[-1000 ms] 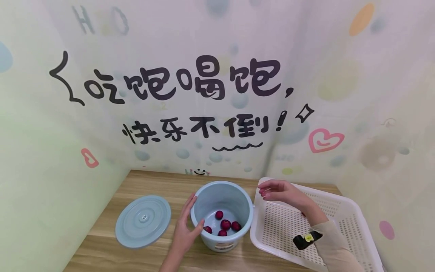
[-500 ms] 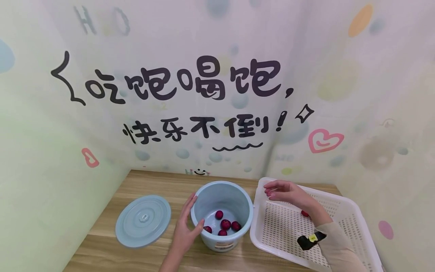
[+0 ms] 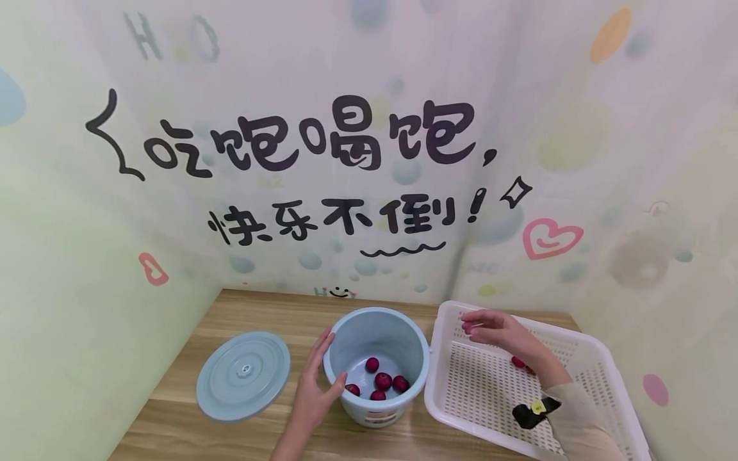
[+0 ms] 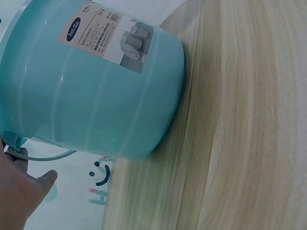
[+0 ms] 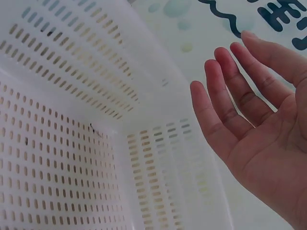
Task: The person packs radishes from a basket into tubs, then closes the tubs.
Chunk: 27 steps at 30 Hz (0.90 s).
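Fingers (image 5: 225, 91) of the right hand (image 3: 501, 333) lie straight and slightly spread, palm bare, over the far left corner of the white basket (image 3: 582, 378), holding nothing. One red fruit (image 3: 517, 362) rests on the basket floor just near and right of that hand, partly hidden behind the wrist, so it lies back toward the person rather than ahead of the fingertips. It is small and round, with no long axis to speak of.

Left of the basket, touching its rim or nearly so, stands the blue bucket (image 3: 377, 410) with five more red fruits (image 3: 382, 380) on its bottom. The left hand (image 3: 314, 390) presses flat against the bucket's left wall, fingers straight, thumb at the near rim, steadying it on the wooden table (image 3: 259, 314). Only the right hand is within reach of the basket fruit.

Farther left, well apart, the bucket's lid (image 3: 243, 374) lies flat on the table.
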Available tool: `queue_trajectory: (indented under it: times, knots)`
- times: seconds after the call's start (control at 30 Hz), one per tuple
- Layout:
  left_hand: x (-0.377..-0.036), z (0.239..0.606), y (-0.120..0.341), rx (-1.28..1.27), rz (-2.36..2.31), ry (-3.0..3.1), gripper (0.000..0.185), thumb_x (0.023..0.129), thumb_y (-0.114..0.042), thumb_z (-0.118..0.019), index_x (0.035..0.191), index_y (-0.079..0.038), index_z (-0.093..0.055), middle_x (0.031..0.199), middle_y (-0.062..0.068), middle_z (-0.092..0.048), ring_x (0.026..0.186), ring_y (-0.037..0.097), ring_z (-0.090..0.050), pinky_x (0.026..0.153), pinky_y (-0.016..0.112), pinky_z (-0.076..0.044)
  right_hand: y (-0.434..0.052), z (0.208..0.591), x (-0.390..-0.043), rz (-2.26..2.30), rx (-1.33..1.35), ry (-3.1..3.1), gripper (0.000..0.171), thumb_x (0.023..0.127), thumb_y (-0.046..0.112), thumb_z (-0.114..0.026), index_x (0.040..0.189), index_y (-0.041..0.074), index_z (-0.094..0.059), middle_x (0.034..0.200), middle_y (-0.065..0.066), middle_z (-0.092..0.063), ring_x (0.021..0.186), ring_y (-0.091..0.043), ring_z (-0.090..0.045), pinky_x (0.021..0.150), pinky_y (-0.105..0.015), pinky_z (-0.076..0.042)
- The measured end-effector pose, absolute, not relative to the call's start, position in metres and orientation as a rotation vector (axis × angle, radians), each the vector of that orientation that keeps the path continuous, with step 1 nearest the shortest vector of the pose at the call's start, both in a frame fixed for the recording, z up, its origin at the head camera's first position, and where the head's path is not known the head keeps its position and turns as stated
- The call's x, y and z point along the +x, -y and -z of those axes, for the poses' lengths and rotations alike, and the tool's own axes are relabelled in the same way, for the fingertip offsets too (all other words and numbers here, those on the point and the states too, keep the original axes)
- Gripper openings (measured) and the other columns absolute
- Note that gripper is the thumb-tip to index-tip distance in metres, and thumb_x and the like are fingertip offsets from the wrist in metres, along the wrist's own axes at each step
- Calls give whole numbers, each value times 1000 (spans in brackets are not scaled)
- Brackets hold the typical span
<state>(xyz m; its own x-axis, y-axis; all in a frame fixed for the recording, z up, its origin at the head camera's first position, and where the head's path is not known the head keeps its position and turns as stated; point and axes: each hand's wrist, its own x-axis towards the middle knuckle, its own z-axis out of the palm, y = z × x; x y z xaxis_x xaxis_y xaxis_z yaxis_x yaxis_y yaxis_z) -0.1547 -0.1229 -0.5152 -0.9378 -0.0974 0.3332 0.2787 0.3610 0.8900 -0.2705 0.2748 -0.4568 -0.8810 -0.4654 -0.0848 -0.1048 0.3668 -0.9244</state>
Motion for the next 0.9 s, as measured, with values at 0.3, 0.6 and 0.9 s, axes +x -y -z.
queue_trajectory:
  times: [0.3, 0.6, 0.9]
  knots:
    - [-155, 516, 123, -159, 1594, 2293, 75, 84, -12, -75, 151, -23, -44, 162, 1, -35, 148, 34, -35, 114, 54, -36, -299, 478, -275, 1679, -418, -2278, 40, 98, 17, -63, 132, -2, -57, 115, 6, -70, 103, -4, -69, 91, -22, -59]
    - [-154, 515, 124, -161, 1625, 2290, 75, 84, -13, -75, 151, -25, -43, 162, -3, -34, 149, 28, -33, 117, 53, -32, -318, 496, -275, 1928, -386, -2200, 37, 101, 8, -55, 131, -12, -51, 107, 16, -71, 100, 0, -69, 88, -19, -59]
    - [-154, 516, 124, -188, 1614, 2265, 76, 82, -10, -75, 150, -22, -45, 161, -1, -36, 148, 31, -34, 116, 55, -33, -337, 507, -270, 1941, -205, -2289, 40, 101, 17, -59, 130, -9, -54, 103, 18, -71, 96, 3, -69, 88, -18, -59]
